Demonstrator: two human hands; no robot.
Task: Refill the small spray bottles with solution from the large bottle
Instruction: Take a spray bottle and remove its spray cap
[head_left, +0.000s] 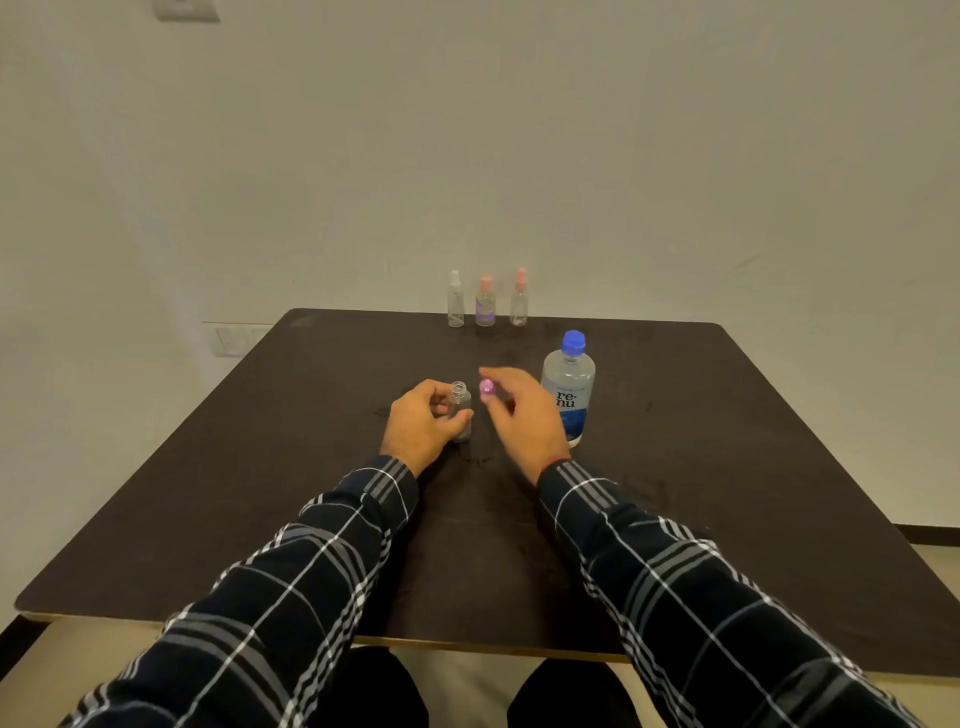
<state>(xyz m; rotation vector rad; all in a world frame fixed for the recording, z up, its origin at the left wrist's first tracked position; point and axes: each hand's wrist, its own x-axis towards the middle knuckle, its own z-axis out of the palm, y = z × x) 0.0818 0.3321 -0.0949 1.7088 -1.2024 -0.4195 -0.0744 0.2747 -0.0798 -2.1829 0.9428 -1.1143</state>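
Note:
My left hand (423, 423) grips a small clear bottle (460, 410) that stands upright on the dark table (260, 493) with its neck uncapped. Just to its right, my right hand (524, 415) pinches a small pink cap (487, 387) at about neck height. The large bottle (569, 387), clear with a blue cap and a blue label, stands closed right behind my right hand. Three small spray bottles stand in a row at the far edge: a white-topped one (455, 300), a pink-topped one with a purple label (485, 301) and another pink-topped one (519, 298).
A pale wall rises directly behind the table's far edge. A wall socket (234, 340) shows low at the left. My plaid sleeves stretch across the near half of the tabletop.

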